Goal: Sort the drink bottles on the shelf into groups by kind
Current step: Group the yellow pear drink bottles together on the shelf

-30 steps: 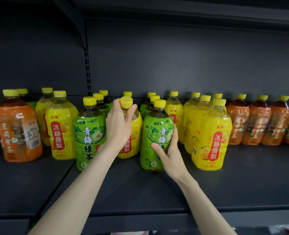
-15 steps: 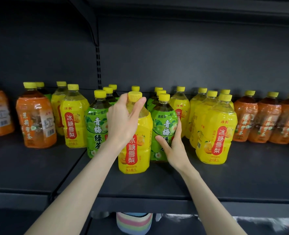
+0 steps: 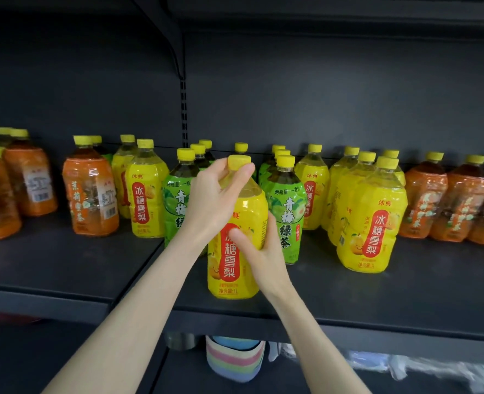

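Observation:
A yellow pear-drink bottle (image 3: 236,268) stands near the front edge of the dark shelf (image 3: 377,302). My left hand (image 3: 212,200) grips its neck and shoulder just under the yellow cap. My right hand (image 3: 259,251) wraps its right side at mid-height. Green plum-tea bottles stand right behind it, one to the left (image 3: 175,206) and one to the right (image 3: 287,214). More yellow bottles stand at the left (image 3: 147,191) and in a cluster at the right (image 3: 368,220). Orange tea bottles fill the far left (image 3: 90,191) and far right (image 3: 459,203).
The shelf's back wall has a slotted upright (image 3: 183,109) behind the bottles. A seam splits the shelf into a left board (image 3: 50,263) and a right one. Below the shelf sits a pastel striped container (image 3: 235,359) among blurred white packaging.
My left hand has pulled the yellow bottle forward out from between the two green bottles. My right hand has left the right green bottle and now holds the yellow bottle's side.

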Motion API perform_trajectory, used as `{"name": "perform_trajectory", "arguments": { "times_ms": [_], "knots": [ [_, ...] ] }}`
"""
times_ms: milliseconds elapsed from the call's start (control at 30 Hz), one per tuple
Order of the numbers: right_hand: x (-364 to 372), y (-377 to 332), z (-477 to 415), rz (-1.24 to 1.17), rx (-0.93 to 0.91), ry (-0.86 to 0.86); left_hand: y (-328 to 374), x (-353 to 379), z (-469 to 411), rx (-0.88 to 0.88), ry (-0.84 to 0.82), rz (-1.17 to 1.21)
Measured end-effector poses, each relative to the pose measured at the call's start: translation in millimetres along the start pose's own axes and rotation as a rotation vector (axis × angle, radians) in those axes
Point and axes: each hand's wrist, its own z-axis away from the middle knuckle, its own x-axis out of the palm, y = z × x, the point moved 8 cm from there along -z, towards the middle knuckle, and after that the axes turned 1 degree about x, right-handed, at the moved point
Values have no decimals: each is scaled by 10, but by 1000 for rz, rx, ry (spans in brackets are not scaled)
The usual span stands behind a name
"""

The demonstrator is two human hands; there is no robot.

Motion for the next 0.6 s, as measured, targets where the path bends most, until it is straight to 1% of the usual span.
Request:
{"name": "perform_trajectory", "arguments": {
  "times_ms": [67,100,200,300,400,500,600],
  "knots": [
    [40,24,-15,-47,-8,76,-64,-53,67,8,-33,49],
    [56,32,-13,-67,-10,106,-114,-120,118,14,-21,73],
    [106,32,4,-102,-16,152,-365,-434,294,5,109,96],
    [193,43,11,-114,-13,175,-730,-753,405,-77,252,53],
    [291,46,25,-85,-25,223,-1152,-1046,351,-171,339,-13],
    [367,20,32,-53,-60,295,-1512,-1267,156,-251,349,-97],
    [463,8,31,-24,-82,362,-1840,-1350,-57,-341,274,-127]
  ]
}}
